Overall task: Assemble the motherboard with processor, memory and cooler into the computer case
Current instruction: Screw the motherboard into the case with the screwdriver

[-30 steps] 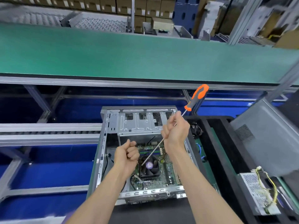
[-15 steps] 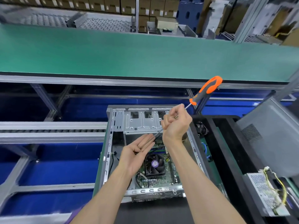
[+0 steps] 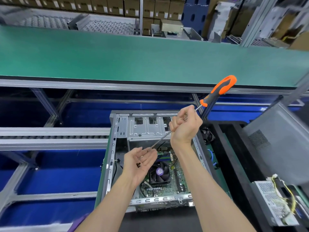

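An open grey computer case (image 3: 115, 144) lies below me, with the green motherboard (image 3: 179, 177) inside it. A black cooler fan (image 3: 159, 172) with a purple hub sits on the board, and memory sticks (image 3: 164, 155) lie behind it. My left hand (image 3: 139, 162) hovers palm up over the case, fingers relaxed, with several small black screws (image 3: 138, 164) resting on the palm. My right hand (image 3: 184, 125) grips the metal shaft of a long screwdriver with an orange and black handle (image 3: 220, 90). The screwdriver's tip touches my left fingers.
A green conveyor belt (image 3: 150, 59) runs across behind the case. A grey side panel (image 3: 277, 139) leans at the right. A power supply (image 3: 275, 203) with yellow wires lies at the lower right on a black tray (image 3: 234, 158). Roller rails (image 3: 50, 137) stand at the left.
My left hand has opened from a fist to a flat palm showing the screws. The screwdriver tip has come up from the cooler to my left fingers, and my right hand has risen.
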